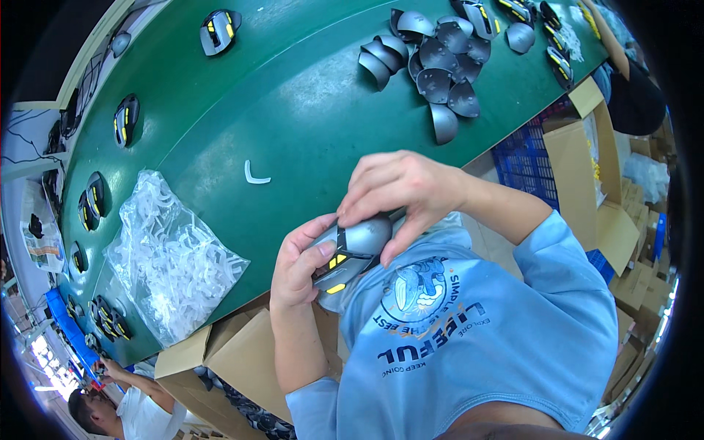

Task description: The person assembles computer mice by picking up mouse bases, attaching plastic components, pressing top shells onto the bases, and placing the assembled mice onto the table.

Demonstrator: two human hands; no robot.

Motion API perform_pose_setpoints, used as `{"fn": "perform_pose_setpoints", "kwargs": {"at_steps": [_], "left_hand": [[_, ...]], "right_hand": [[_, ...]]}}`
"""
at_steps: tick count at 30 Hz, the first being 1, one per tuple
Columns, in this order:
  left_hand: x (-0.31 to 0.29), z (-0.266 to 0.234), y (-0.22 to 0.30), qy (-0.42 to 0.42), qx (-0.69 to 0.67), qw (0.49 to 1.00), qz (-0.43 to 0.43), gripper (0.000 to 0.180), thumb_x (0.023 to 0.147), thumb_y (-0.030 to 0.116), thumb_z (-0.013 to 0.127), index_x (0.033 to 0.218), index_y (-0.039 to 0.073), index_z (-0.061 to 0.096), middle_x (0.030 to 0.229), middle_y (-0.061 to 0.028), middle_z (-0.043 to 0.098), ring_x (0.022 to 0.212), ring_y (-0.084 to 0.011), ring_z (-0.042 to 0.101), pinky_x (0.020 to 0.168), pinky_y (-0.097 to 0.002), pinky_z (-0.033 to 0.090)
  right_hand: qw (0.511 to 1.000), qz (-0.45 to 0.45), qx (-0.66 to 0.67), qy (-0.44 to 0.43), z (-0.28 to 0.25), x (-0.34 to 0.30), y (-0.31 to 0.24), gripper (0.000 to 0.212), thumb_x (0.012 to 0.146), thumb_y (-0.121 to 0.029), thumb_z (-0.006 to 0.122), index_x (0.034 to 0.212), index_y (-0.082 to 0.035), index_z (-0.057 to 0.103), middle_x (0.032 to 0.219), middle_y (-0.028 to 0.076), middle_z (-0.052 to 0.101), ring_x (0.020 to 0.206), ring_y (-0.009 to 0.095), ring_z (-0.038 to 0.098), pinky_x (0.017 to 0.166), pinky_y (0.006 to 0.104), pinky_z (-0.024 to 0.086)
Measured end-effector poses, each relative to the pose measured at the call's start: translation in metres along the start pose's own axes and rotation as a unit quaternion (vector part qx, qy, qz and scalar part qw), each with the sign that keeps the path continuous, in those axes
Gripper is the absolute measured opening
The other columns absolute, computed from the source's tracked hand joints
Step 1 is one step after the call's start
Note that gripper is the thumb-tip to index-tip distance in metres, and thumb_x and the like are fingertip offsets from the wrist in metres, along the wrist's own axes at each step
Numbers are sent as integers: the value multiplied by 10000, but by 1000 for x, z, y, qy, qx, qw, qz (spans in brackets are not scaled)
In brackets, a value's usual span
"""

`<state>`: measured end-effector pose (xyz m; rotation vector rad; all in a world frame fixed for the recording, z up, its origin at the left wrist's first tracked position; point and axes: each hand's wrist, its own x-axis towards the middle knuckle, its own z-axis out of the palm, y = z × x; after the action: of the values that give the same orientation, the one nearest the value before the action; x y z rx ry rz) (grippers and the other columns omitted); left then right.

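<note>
Close to my body, both my hands are closed around a grey and black computer mouse (364,238) with yellow accents. My left hand (299,264) grips its front end, thumb lying by the yellow parts. Over the rounded grey back, my right hand (407,189) curls with fingertips near the top edge and thumb at the side. The mouse's underside is hidden. On the green table beyond lies a single white curved strip (255,174). A clear plastic bag (176,271) full of similar translucent white pieces lies left of my left hand.
Grey curved shells (438,66) are piled at the far right of the green table (293,132). More mice, such as one mouse (218,33), stand along the far side and left. Open cardboard boxes (257,359) flank the near edge. Two other people (139,411) work nearby.
</note>
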<state>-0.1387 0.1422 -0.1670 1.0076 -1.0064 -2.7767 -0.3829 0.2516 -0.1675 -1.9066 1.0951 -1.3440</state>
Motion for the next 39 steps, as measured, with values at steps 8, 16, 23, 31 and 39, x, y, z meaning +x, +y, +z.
{"fn": "perform_pose_setpoints", "kwargs": {"at_steps": [8,16,23,31,39], "left_hand": [[2,2,1,-48,-22,998,46,575,828,153,662,1321,-124,560,1196,-177,684,1056,-209,691,950,-324,537],[0,32,2,46,427,855,289,474,741,61,716,1183,-87,631,1015,-139,717,869,-137,700,749,-286,558],[5,63,-3,58,679,615,396,489,713,151,754,1127,-72,618,855,-156,682,716,-318,691,631,-391,581],[22,80,-28,173,690,534,457,473,734,170,726,1112,-94,623,818,-151,668,665,-303,671,597,-388,559],[16,67,-6,108,639,671,359,446,742,150,765,1102,-82,640,796,-161,688,652,-316,688,612,-379,563]], "right_hand": [[999,32,32,10,8,-13,4,655,669,-418,904,1201,-81,724,1154,86,721,975,261,672,842,371,545],[970,177,154,61,14,-15,1,295,969,-201,659,1194,-19,714,1022,138,731,940,294,684,811,387,536],[935,246,201,159,43,12,1,594,1107,-362,364,637,-16,480,565,52,428,522,179,386,519,362,335],[899,222,261,274,58,7,17,722,1084,-541,307,584,-29,400,560,35,384,545,136,331,526,331,318],[917,272,209,205,45,3,11,549,1062,-414,513,679,-21,504,575,39,411,565,125,388,541,345,356]]}}
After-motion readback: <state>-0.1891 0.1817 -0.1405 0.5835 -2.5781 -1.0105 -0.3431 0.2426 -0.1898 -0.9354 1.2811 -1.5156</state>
